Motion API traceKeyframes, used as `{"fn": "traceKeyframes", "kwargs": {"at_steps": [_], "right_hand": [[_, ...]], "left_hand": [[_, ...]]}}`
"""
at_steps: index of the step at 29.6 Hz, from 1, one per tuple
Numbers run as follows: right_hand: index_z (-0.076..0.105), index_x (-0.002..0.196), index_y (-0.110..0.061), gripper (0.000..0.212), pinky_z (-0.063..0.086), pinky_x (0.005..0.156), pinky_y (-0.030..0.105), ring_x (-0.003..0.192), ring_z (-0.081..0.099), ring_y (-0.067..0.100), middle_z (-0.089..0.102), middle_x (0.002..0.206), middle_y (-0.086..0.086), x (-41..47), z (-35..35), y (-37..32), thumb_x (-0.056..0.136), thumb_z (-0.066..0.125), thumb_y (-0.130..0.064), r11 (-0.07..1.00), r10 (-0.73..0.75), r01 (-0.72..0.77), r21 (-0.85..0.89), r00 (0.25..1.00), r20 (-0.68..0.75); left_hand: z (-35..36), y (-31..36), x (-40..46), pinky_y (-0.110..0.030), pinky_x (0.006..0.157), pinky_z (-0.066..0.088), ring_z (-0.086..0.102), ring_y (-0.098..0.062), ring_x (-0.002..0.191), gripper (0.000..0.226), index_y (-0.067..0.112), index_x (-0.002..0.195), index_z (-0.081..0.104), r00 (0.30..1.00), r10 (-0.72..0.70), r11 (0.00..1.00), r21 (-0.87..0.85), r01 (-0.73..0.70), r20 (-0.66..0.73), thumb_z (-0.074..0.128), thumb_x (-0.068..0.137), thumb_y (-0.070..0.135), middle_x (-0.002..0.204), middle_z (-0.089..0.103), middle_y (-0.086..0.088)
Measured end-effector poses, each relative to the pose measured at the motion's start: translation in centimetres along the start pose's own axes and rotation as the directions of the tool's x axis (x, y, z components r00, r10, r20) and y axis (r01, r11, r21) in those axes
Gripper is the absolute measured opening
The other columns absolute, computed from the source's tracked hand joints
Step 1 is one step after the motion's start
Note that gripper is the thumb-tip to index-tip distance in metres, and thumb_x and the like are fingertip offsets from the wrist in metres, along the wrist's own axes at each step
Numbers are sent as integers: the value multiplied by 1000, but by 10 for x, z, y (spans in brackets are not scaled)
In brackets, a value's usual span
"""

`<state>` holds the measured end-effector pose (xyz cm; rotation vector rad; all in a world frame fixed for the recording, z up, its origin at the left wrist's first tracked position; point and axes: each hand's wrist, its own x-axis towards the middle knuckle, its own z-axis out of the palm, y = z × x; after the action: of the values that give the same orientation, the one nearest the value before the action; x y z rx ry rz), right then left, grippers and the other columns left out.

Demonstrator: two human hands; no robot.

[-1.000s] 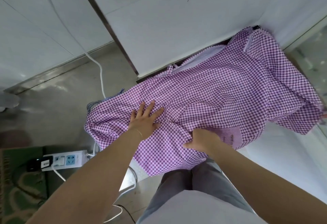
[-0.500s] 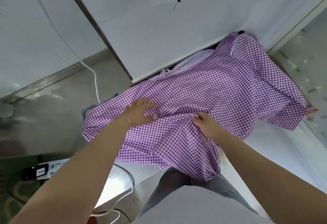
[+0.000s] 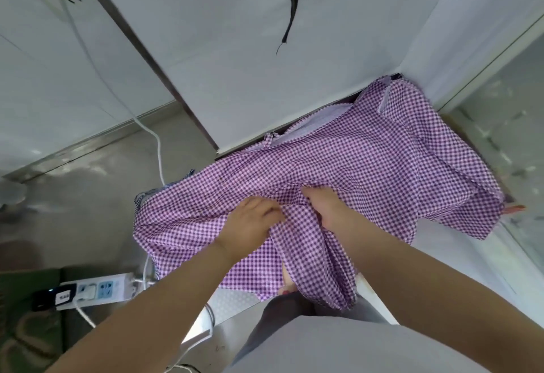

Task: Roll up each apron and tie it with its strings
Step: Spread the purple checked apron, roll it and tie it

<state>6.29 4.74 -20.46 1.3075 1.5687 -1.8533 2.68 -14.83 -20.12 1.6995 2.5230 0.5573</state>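
- The white table (image 3: 459, 257) runs from the wall corner toward the person, and the apron covers most of what shows of it
- The apron (image 3: 368, 166), purple gingham, lies spread and rumpled across that table; its near edge hangs off the front against the person's legs, and its left end droops past the table's side above the floor
- By its folds it looks thin, light and limp (it will bunch, not hold a crease), so a judged good hold is a full gather of cloth at the near hem, rolling away from the body, with the strings kept free for tying; the strings themselves cannot be picked out
- The left hand (image 3: 250, 222) lies on the middle of the cloth, fingers curled into a gathered ridge
- The right hand (image 3: 326, 204) sits just beside it, fingers tucked under a fold and gripping it
- A power strip (image 3: 103, 288) lies on the floor at left, its white cable (image 3: 156, 148) running up toward the wall
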Motion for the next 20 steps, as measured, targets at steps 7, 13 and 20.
{"fn": "traceKeyframes", "kwargs": {"at_steps": [7,13,20], "right_hand": [[51,108,-12,58,49,71,35,85,54,19,52,99,1,-60,5,4,85,50,-65,427,-798,556,-713,603,-7],[10,148,-12,98,41,101,47,133,29,33,22,148,12,-31,25,11,80,58,-64,375,-472,276,-885,878,73],[17,151,-25,86,28,111,59,144,16,36,11,159,7,-5,-35,32,83,56,-59,-22,-506,413,-910,781,366]], "left_hand": [[-45,-30,94,-29,56,30,40,-16,56,28,15,58,48,677,-641,581,-347,736,361,53,85,12,57,47,-1],[-58,-49,143,-29,58,41,54,-21,70,21,10,68,62,616,-612,754,130,644,496,51,85,13,76,59,-8],[-25,-42,130,-28,94,45,59,-25,111,36,15,119,65,542,-807,516,-166,840,236,48,89,4,123,63,-5]]}}
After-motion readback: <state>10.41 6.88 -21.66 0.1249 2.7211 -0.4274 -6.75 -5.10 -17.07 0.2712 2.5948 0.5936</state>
